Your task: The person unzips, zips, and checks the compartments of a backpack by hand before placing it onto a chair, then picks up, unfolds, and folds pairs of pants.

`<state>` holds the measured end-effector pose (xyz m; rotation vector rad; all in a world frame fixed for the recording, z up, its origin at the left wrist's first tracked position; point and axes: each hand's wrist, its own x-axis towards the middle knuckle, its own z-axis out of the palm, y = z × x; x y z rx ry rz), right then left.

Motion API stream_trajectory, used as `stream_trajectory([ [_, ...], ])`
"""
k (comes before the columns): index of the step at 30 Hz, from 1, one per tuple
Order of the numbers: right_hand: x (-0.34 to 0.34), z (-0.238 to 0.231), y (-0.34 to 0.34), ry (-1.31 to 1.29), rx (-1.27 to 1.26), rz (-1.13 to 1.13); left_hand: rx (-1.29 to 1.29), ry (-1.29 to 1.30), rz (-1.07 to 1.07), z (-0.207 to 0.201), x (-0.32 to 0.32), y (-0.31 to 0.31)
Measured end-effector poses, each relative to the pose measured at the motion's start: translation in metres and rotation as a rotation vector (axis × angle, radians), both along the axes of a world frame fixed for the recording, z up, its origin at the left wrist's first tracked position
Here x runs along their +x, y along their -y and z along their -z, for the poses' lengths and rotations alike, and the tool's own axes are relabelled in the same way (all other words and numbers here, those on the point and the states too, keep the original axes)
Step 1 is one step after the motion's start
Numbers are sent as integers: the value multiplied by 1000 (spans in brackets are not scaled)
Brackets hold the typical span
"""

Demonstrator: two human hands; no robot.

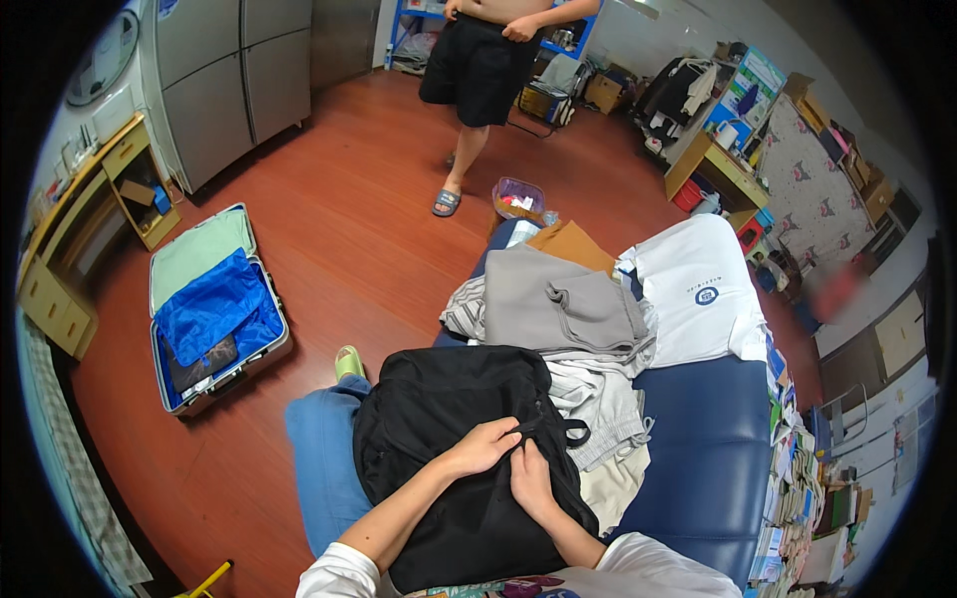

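A black backpack point(439, 419) lies on my lap and against the blue bench point(698, 439). My left hand point(483, 446) rests on top of the backpack, fingers pinching the fabric near its black strap point(558, 427). My right hand point(531, 478) presses on the backpack just below, fingers curled on the cloth beside the left hand. Beyond the backpack sits a pile of folded clothes: a grey garment point(558, 299), a brown one point(573, 244), a striped one point(464, 309) and a white shirt point(698, 289).
An open suitcase point(209, 309) with blue lining lies on the red wooden floor to the left. Another person in black shorts point(478, 70) stands at the far side. A small clear tub point(518, 197) sits near that person's feet. Stacked books point(797, 478) line the bench's right.
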<state>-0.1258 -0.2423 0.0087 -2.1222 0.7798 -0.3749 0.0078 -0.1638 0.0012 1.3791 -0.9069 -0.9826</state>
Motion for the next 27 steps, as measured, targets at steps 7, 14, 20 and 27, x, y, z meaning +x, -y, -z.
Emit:
stream_trajectory([
  [7, 19, -33, 7, 113, -19, 47, 21, 328, 12, 4, 11, 3],
  [14, 11, -18, 1, -102, -77, -79, 13, 224, -31, 10, 11, -9],
  [20, -14, -22, 3, -119, -78, -145, -47, 165, -42, 20, 3, -13],
  [27, 10, -16, 1, -183, -204, -111, -80, 307, -45, 10, 12, -15],
])
